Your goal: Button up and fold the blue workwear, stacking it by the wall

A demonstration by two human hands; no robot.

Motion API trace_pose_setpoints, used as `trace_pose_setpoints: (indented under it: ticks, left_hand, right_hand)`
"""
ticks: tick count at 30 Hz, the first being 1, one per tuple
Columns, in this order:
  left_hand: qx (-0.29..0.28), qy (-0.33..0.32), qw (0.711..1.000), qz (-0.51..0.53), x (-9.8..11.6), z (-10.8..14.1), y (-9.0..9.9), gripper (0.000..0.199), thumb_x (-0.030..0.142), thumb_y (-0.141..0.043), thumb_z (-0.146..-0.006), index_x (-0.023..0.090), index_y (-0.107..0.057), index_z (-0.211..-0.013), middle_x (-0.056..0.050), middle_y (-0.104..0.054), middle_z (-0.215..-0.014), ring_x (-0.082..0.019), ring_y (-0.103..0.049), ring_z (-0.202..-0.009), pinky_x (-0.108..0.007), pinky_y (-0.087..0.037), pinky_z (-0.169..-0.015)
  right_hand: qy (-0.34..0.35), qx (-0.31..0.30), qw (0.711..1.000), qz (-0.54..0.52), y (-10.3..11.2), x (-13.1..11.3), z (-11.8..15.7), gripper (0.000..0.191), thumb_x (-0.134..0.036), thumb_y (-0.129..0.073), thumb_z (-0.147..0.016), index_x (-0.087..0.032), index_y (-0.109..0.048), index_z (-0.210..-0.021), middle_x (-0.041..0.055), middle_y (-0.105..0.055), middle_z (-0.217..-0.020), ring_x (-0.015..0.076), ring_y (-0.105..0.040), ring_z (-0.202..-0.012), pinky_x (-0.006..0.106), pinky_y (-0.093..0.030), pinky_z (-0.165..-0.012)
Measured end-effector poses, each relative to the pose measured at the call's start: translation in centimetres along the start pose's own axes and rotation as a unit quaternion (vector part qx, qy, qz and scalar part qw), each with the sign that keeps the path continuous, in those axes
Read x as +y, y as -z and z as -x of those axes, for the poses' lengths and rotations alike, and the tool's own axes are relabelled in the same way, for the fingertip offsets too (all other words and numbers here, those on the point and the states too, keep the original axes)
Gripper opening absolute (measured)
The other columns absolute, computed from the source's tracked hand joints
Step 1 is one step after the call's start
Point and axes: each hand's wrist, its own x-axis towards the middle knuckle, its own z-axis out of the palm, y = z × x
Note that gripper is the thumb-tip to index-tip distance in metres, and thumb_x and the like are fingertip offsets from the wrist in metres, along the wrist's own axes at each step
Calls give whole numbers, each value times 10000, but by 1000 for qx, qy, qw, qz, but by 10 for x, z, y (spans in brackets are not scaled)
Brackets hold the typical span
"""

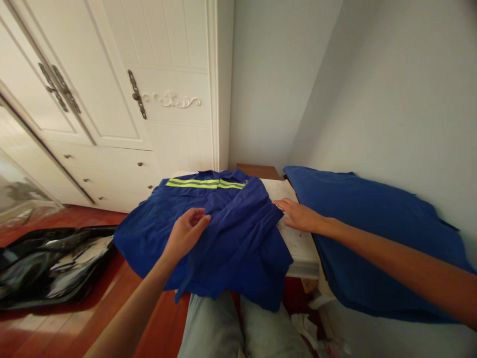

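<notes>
A blue work shirt (219, 233) with a collar and a yellow-green and grey reflective stripe (194, 184) across its chest lies spread over a white tabletop (294, 243). Its right-hand sleeve side is folded inward across the front, and the lower part hangs over the near edge. My left hand (190, 226) is over the middle of the shirt, fingers loosely curved and the thumb apart from them, holding nothing. At the shirt's right edge is my right hand (296, 214), its fingers partly stretched and fingertips beside or touching the cloth; no cloth shows gripped in it.
To the right, a large blue cloth-covered piece (365, 223) stands against the wall. A white wardrobe (175, 129) rises behind at left. An open black suitcase (55, 263) with clothes lies on the red wooden floor (122, 318). A brown wooden item (257, 171) sits behind the shirt.
</notes>
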Motion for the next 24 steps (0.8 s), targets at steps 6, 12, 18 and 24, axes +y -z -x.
trace_pose_setpoints:
  ticks: [6,12,18,24]
  left_hand:
    - [-83,-77,968,-226,46,-96,-89,497,512,-539,-912,115,-628,-1197,-152,-700,-1202,-263,-659,-1109,-327,-485,-944]
    - [-125,-41,953,-272,61,-178,-163,522,569,-658,-823,98,-716,-1040,-216,-712,-1148,-358,-657,-1130,-368,-503,-905]
    - [-109,-33,950,-292,53,-213,-169,285,347,-609,-871,130,-761,-976,-178,-729,-1112,-315,-667,-1114,-362,-507,-941]
    - [-114,-52,949,-290,43,-206,-165,246,291,-585,-873,155,-762,-975,-124,-752,-1032,-279,-685,-1035,-336,-522,-913]
  right_hand:
    - [-36,9,998,45,-9,-3,-12,457,-117,-508,-901,-167,-583,-1349,125,-610,-1265,221,-617,-1146,284,-485,-975]
    - [-59,27,997,53,-14,-10,-7,329,-131,-471,-935,-160,-658,-1205,117,-671,-1131,204,-647,-1052,260,-497,-896]
    - [-51,30,998,-20,-32,-6,27,335,-112,-493,-904,-158,-677,-1180,102,-696,-1121,207,-660,-1066,289,-506,-937]
    - [-73,-15,989,-128,-24,-27,52,572,-181,-546,-884,-117,-508,-1451,155,-672,-1211,273,-654,-1126,400,-511,-1000]
